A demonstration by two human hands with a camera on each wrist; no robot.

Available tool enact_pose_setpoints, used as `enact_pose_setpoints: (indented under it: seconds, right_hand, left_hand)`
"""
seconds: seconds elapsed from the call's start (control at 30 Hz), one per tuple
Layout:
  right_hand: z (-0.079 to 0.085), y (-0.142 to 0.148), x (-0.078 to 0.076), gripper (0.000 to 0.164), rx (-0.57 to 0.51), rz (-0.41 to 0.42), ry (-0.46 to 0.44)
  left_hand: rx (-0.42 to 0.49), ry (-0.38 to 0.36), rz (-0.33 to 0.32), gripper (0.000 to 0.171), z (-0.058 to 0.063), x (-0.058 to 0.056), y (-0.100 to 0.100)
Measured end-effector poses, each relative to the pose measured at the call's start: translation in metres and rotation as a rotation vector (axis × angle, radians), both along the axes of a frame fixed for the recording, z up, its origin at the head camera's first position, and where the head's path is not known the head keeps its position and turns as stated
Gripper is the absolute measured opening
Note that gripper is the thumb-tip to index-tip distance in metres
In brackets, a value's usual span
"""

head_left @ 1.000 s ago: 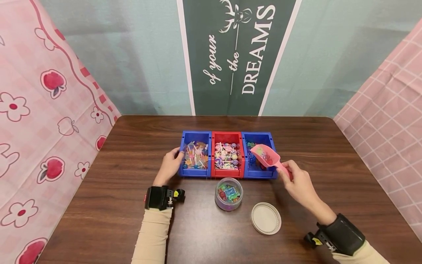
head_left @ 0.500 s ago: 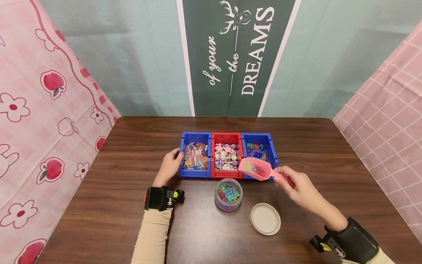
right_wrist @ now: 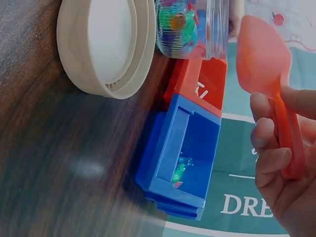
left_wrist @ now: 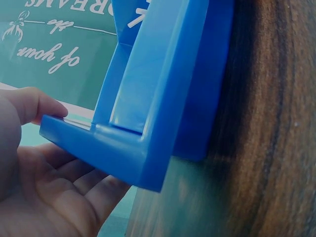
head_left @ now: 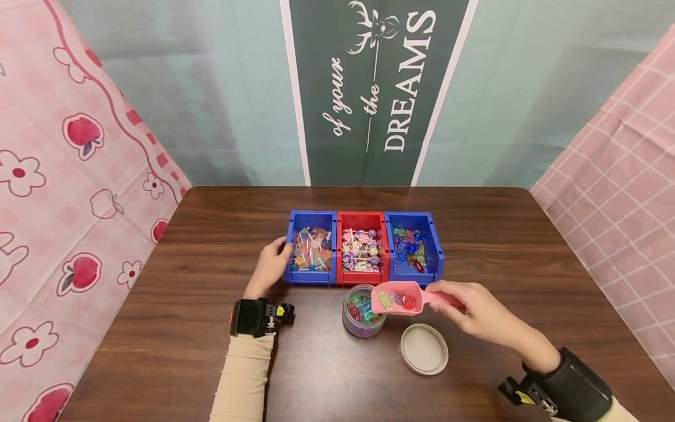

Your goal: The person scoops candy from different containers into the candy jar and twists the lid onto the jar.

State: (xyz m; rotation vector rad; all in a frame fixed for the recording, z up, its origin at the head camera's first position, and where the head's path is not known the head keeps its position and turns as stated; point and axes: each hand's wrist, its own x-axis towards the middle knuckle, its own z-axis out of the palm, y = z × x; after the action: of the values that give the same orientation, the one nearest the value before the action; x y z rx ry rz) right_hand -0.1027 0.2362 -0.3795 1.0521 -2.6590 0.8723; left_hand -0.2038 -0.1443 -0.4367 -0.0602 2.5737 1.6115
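Observation:
My left hand (head_left: 270, 266) grips the outer side wall of the left blue bin (head_left: 313, 219), which holds small clear lollipop-like pieces. In the left wrist view, the thumb is over that bin's rim (left_wrist: 94, 143), with the fingers beneath. My right hand (head_left: 487, 310) holds a pink scoop (head_left: 398, 286) by its handle, thumb and fingers wrapped round it. Red, yellow and clear candy-like pieces lie in the scoop, level. Its front edge overlaps the rim of a clear round jar (head_left: 362, 332) filled with colourful wrapped-candy shapes. The right wrist view shows the scoop's underside (right_wrist: 264, 57).
A red bin (head_left: 361, 220) of striped lollipops stands in the middle of the joined row. The right blue bin (head_left: 412, 220) contains some blue, green and red pieces. A beige lid (head_left: 424, 350) lies on the wooden table (head_left: 316, 375), to the right of the jar.
My right hand has brought the loaded scoop from over the right blue bin toward me and left, to the jar's rim. The left hand has stayed on its bin.

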Motion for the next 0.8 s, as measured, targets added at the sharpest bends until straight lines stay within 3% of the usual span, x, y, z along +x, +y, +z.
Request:
enact_pose_setpoints:
  seconds: [0.53,0.8]
  right_hand:
    - [0.014,-0.008,-0.001,0.026,0.169,-0.026,0.128]
    - [0.031,-0.015,-0.005,0.017,0.189,-0.039,0.032]
  left_hand:
    - [-0.01,0.001,0.003,0.047,0.0,0.0,0.0]
    - [0.003,-0.028,0.007,0.048,0.001,-0.001,0.0]
